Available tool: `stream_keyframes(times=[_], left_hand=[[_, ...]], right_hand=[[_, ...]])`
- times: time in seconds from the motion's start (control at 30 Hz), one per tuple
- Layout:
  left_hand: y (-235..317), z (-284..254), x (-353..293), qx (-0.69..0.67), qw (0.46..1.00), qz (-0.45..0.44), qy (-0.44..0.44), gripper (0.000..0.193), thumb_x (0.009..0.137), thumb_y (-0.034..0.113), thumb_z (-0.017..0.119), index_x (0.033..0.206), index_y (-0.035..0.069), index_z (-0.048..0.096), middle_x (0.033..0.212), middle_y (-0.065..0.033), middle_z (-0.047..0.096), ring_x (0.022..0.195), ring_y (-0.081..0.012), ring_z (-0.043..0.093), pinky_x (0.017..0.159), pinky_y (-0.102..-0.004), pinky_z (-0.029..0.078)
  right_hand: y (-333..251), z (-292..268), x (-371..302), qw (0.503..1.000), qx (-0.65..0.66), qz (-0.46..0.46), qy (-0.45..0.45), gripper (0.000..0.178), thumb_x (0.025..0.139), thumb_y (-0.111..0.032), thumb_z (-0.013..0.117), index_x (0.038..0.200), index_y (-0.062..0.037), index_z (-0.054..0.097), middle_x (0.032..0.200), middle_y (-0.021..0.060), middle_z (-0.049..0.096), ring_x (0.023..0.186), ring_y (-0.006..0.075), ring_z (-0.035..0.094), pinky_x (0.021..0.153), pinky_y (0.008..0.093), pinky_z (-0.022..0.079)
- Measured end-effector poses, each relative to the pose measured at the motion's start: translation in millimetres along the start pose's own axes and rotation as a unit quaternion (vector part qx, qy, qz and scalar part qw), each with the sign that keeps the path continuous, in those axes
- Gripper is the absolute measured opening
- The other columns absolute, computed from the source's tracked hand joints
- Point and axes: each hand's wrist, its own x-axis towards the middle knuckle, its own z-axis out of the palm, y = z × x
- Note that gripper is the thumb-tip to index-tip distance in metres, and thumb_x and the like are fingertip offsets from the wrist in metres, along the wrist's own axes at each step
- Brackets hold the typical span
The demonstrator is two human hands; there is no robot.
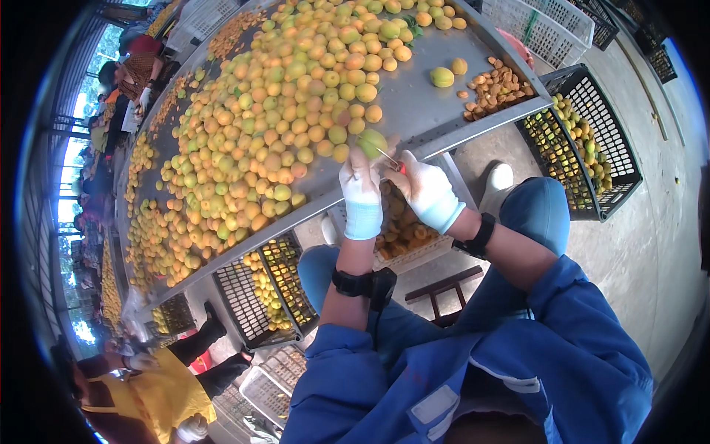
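Above the near edge of the metal table, my left hand (360,189), in a white glove, holds a greenish-yellow apricot (372,142). Its fingers are closed around the fruit. My right hand (429,189), gloved too, grips a small red-handled tool (401,168) whose thin metal end points at the apricot; whether it is a knife blade I cannot tell. The tip is touching or very close to the fruit. Just beyond lies a broad heap of yellow-orange apricots (296,96). Under my hands a pale crate holds orange cut apricot pieces (403,231).
A pile of brown apricot stones (497,90) sits at the table's right corner, near two loose apricots. Black crates of apricots stand on the floor at right (620,140) and left (235,285). A person in a yellow apron (166,388) is at lower left; others work further off.
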Motion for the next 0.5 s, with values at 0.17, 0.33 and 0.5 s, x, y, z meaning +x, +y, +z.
stream_keyframes(times=[0.17, 0.33, 0.5], left_hand=[[-12, -10, 5, -0.043, 0.998, -0.023, -0.033, 0.064, 0.102, 0.050, 0.039, 0.128, -0.007, 0.046, 0.123, -0.0238, 0.060, 0.111, -0.0272, 0.060, 0.093, -0.0389, 0.048], [-11, -9, 10, -0.031, 0.999, -0.014, 0.020, 0.059, 0.103, 0.044, 0.042, 0.132, -0.007, 0.045, 0.123, -0.0213, 0.059, 0.106, -0.0253, 0.060, 0.094, -0.0384, 0.048], [-6, -10, 15, 0.058, 0.998, 0.018, 0.026, 0.046, 0.102, 0.031, 0.050, 0.126, -0.007, 0.051, 0.106, -0.0140, 0.063, 0.094, -0.0212, 0.061, 0.087, -0.0343, 0.051]], right_hand=[[11, 3, 2, 1.000, 0.012, -0.006, -0.007, 0.032, 0.094, -0.033, 0.059, 0.102, -0.0024, 0.052, 0.072, 0.0203, 0.062, 0.070, 0.0412, 0.063, 0.058, 0.0463, 0.050], [3, -12, 8, 0.998, 0.044, 0.014, -0.036, 0.032, 0.096, -0.033, 0.057, 0.096, -0.0010, 0.054, 0.071, 0.0235, 0.060, 0.070, 0.0436, 0.060, 0.058, 0.0477, 0.047], [4, -9, 2, 0.996, 0.080, 0.018, -0.028, 0.034, 0.097, -0.034, 0.055, 0.090, -0.0011, 0.054, 0.071, 0.0246, 0.059, 0.071, 0.0445, 0.059, 0.059, 0.0480, 0.046]])
